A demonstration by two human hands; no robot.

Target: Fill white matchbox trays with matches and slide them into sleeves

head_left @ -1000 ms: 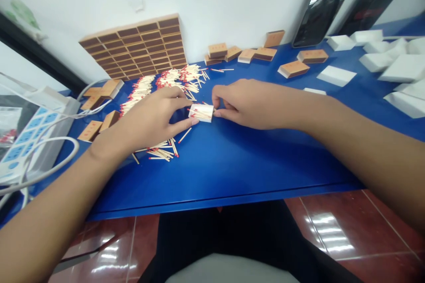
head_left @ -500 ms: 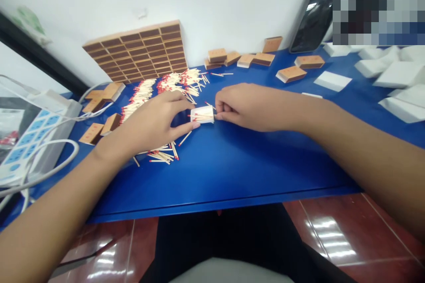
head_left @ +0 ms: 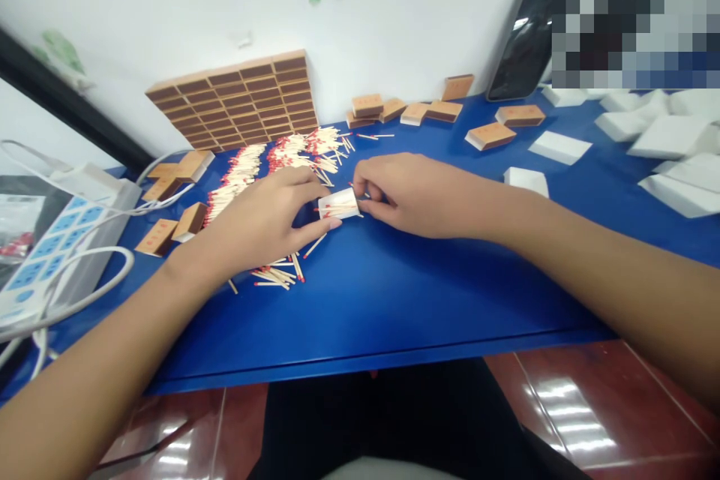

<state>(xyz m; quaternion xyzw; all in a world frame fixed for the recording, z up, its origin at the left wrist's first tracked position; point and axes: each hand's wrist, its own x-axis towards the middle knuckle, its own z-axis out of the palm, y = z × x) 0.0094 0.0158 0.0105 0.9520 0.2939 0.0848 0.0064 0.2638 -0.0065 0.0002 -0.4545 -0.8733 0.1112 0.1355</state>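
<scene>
A small white matchbox tray (head_left: 344, 199) with a few red-tipped matches (head_left: 331, 208) in it is over the blue table. My left hand (head_left: 270, 214) grips the tray's left side between thumb and fingers. At the tray's right end is my right hand (head_left: 388, 191), its fingers curled and pinched close to the tray. What those fingers hold, if anything, I cannot make out. Behind and left of the tray lie heaps of loose matches (head_left: 289, 154), partly covered by my left hand. A smaller cluster of matches (head_left: 275, 274) lies in front of that hand.
Stacked matchboxes (head_left: 236, 101) stand against the wall. More brown matchboxes (head_left: 490, 136) are scattered at the back and left. White trays (head_left: 672, 136) pile up at the right, below a dark glossy panel (head_left: 517, 37). A power strip (head_left: 61, 240) with cables occupies the left.
The tray has tilted a little, its right end higher. My right hand has shifted slightly left, uncovering more of a white tray behind the forearm. The whole view has moved slightly.
</scene>
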